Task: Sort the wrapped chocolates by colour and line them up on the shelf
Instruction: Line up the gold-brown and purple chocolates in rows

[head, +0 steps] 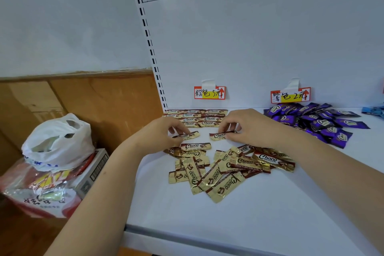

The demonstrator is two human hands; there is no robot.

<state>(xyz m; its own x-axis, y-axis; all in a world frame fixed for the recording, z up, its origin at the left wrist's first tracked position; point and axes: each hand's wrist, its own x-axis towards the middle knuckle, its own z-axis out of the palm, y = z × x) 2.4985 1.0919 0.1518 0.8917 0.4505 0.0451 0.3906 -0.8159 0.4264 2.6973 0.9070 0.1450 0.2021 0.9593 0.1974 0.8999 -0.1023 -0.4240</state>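
Nearest the camera, a loose pile of gold-and-brown Choco bars point(224, 169) lies jumbled on the white shelf point(207, 214), wrappers crossing at all angles. Just beyond it the left hand point(166, 133) pinches one brown Choco bar point(186, 136) by its end between thumb and curled fingers, while the right hand point(249, 127) grips a second brown Choco bar point(219, 135) the same way; both bars sit flat on the shelf, apart from each other and just short of the finished rows point(195, 117) lined up against the back panel under the brown price tag point(209, 92). To do this step well, each bar should probably be slid straight back with its logo facing up and its long edge parallel to the row ahead, butted close without riding over a neighbour, since the slick foil looks apt to skid or overlap. Further right, a heap of purple chocolates point(318, 120) sprawls unsorted below the purple price tag point(290, 96), and something blue at the far right edge may be another colour, though too little shows to be sure. The shelf backs onto a white panel with a slotted upright point(148, 41). To the left, lower down, a white plastic bag point(58, 141) rests on a carton point(93, 170) beside a wooden wall point(93, 97).
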